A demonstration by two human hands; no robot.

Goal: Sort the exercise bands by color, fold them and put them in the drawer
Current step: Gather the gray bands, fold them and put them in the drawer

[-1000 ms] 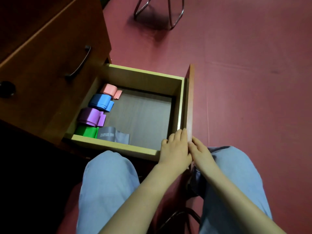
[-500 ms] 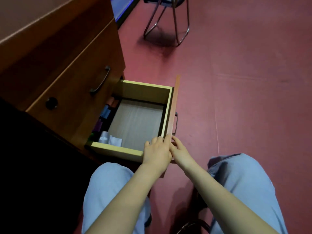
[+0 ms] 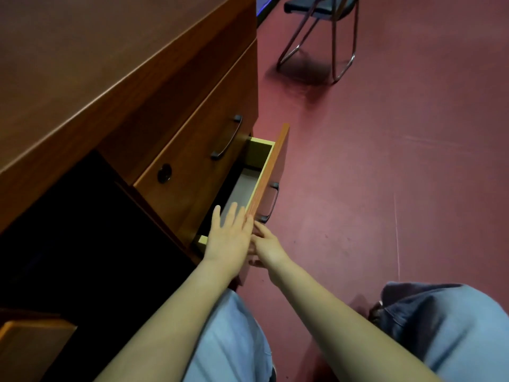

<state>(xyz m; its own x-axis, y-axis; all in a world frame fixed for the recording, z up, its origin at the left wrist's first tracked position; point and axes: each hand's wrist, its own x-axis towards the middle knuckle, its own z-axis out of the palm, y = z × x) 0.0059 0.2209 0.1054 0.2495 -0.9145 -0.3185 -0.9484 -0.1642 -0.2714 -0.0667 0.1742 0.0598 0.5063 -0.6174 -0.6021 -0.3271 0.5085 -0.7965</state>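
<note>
Denim-clad knees (image 3: 228, 340) filled the bottom of the view, with both bare forearms reaching forward from them toward the drawer (image 3: 265, 172). The left hand (image 3: 228, 238) lay flat with fingers spread and straight, gripping nothing, its fingertips over the near end of the drawer's front panel and the opening beside it. The right hand (image 3: 268, 245) sat just beside it, touching the outer face of the front panel below the dark drawer handle (image 3: 271, 201); its fingers were stretched forward, and whether they pinched the panel edge could not be told. The drawer stood only narrowly open from the bench (image 3: 82, 78), showing a strip of grey bottom and the pale inner wall at its far end. No exercise bands showed in that gap; the part of the drawer under the bench front was hidden. Above it ran a shut upper drawer with a curved handle (image 3: 227, 137) and a round lock (image 3: 164, 172). Farther off, on the red floor (image 3: 385, 161), stood a chair (image 3: 325, 37) with metal legs.
</note>
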